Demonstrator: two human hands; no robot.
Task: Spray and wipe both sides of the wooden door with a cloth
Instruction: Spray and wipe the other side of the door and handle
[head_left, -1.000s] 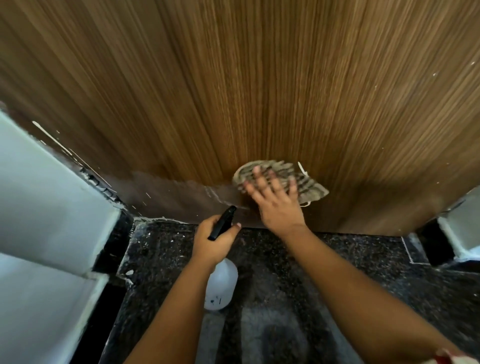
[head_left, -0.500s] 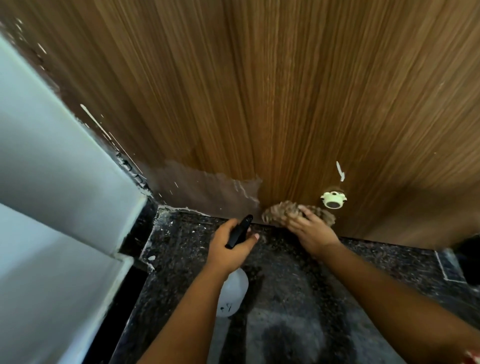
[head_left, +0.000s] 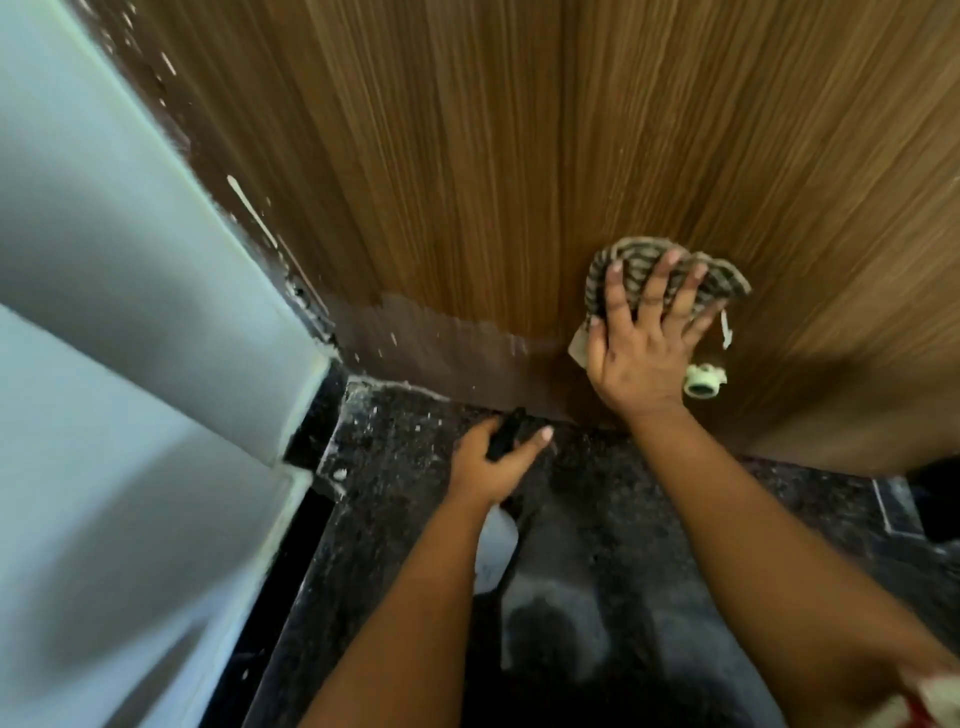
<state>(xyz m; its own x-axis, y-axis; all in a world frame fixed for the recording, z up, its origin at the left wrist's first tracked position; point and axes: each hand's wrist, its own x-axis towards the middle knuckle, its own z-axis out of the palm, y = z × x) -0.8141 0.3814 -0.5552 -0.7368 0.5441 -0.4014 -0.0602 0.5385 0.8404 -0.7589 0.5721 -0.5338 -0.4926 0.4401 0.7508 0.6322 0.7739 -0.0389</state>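
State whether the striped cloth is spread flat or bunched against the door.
Mostly spread: the right hand presses the cloth with splayed fingers flat on the door, its edges rumpled.

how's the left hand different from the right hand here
The left hand curls round the spray bottle low over the floor; the right hand lies higher, fingers spread, pressing the striped cloth flat on the wooden door. Both are bare.

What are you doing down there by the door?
A person is cleaning the brown wooden door. Their right hand presses a striped brown cloth flat against its lower part, just above a small cream door stopper. Their left hand holds a white spray bottle with a black trigger above the dark speckled floor.
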